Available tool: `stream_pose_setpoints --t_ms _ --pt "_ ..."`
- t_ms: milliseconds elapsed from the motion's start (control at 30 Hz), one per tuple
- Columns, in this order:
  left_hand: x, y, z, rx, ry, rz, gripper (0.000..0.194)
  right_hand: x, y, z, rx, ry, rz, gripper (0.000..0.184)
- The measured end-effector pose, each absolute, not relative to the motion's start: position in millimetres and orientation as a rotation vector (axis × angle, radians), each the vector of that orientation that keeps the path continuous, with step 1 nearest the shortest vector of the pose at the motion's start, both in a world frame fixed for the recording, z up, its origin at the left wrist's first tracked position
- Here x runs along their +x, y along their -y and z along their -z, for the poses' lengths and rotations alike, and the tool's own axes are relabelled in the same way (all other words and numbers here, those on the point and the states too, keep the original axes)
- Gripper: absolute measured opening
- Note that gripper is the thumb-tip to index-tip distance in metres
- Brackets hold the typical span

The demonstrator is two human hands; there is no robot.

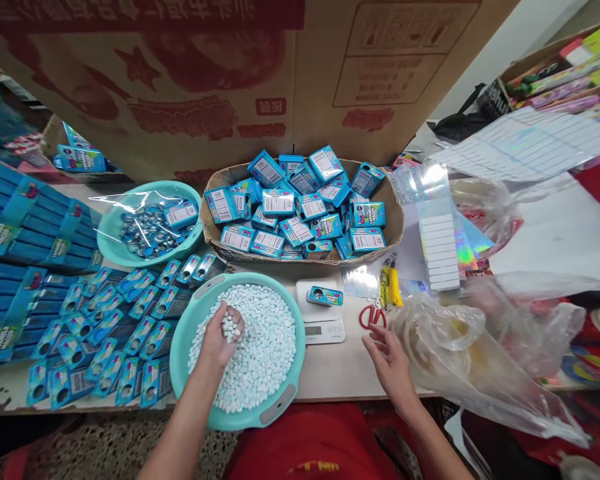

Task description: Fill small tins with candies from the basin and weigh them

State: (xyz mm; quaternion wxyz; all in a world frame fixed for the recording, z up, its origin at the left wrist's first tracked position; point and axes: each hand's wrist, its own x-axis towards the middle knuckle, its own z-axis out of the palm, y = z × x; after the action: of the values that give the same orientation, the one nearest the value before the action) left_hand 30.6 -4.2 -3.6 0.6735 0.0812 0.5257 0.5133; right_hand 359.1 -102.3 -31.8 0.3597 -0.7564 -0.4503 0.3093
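Observation:
My left hand (221, 337) is curled around several small candies, above a turquoise basin (180, 353) filled with pale blue and white candies (267, 340). Fingers apart and holding nothing, my right hand (389, 360) hovers over the table just below red-handled scissors (371, 317). Between the hands, a blue tin (325, 296) lies on a white digital scale (333, 331); its display is too small to read. Many blue tins with round openings (100, 327) stand in rows left of the basin.
Behind the scale, a cardboard box (215, 250) holds piled blue tins. A second turquoise bowl (113, 250) contains round metal lids and one tin. Blue display boxes (10, 220) stand at far left. Yellow cutters (394, 287) and clear plastic bags (450, 353) lie on the right.

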Motion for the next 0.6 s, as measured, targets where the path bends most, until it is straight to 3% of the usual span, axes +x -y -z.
stream_pose_setpoints --t_ms 433,600 --pt "42.9 0.3 18.6 0.811 -1.566 -0.857 0.030 345.4 134.6 57.4 -1.929 0.998 -0.968 0.042" --pt "41.3 6.6 18.1 0.750 -1.516 -0.977 0.027 348.1 136.8 62.5 -1.941 0.977 -1.003 0.044"
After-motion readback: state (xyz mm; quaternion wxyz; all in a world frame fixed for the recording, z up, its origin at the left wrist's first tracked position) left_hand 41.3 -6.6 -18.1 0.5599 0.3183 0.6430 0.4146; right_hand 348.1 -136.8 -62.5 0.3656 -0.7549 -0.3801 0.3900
